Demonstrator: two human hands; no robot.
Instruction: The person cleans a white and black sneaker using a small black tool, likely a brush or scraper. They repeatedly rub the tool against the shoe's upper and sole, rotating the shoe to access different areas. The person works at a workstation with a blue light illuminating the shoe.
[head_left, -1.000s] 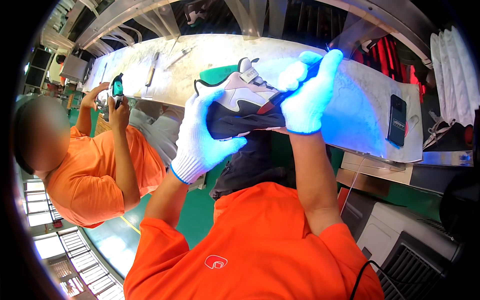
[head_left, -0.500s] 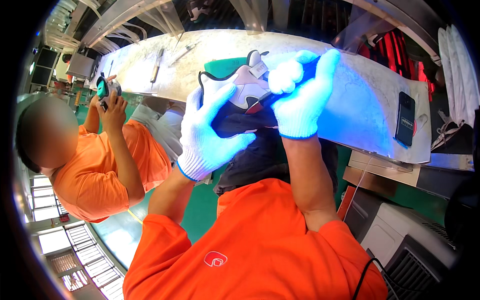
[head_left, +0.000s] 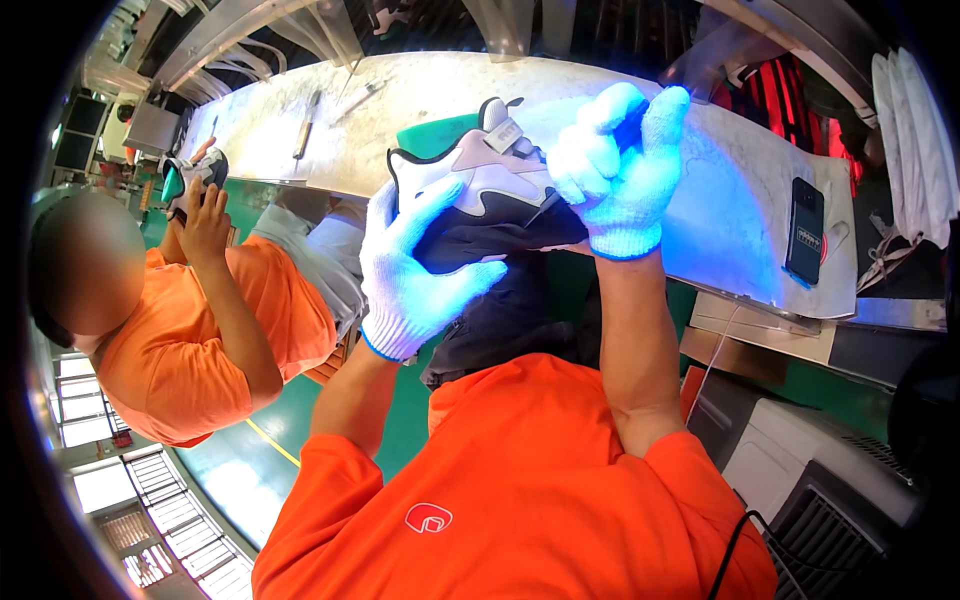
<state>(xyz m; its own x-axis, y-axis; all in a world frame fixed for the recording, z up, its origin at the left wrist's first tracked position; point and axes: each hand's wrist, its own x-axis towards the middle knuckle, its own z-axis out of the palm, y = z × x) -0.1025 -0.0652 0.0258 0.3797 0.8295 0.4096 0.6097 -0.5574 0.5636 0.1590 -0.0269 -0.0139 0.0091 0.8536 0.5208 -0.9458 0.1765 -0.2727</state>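
Observation:
A sneaker (head_left: 495, 185) with white and pale pink panels and a dark lower part is held over the table's front edge. My left hand (head_left: 410, 265), in a white knitted glove, grips it at the heel end, the thumb apart below. At the toe end, my gloved right hand (head_left: 620, 175) has its fingers curled, with something dark blue partly showing between them. What that is, I cannot make out. A thin dark point (head_left: 543, 205) lies against the shoe beside this hand. Behind the collar shows a green piece (head_left: 425, 138). Blue light falls on both gloves.
On the pale worktable (head_left: 730, 220) a dark phone (head_left: 807, 232) lies at right. Slim hand tools, one a brown-handled tool (head_left: 305, 130), lie at left. A co-worker in an orange shirt (head_left: 215, 355) holds another shoe (head_left: 198, 175) at left. White cloth (head_left: 912, 150) hangs far right.
My right hand has turned and shifted slightly right, fingers curling more. The sneaker has tilted, showing more dark lower side. The co-worker's shoe has moved slightly left.

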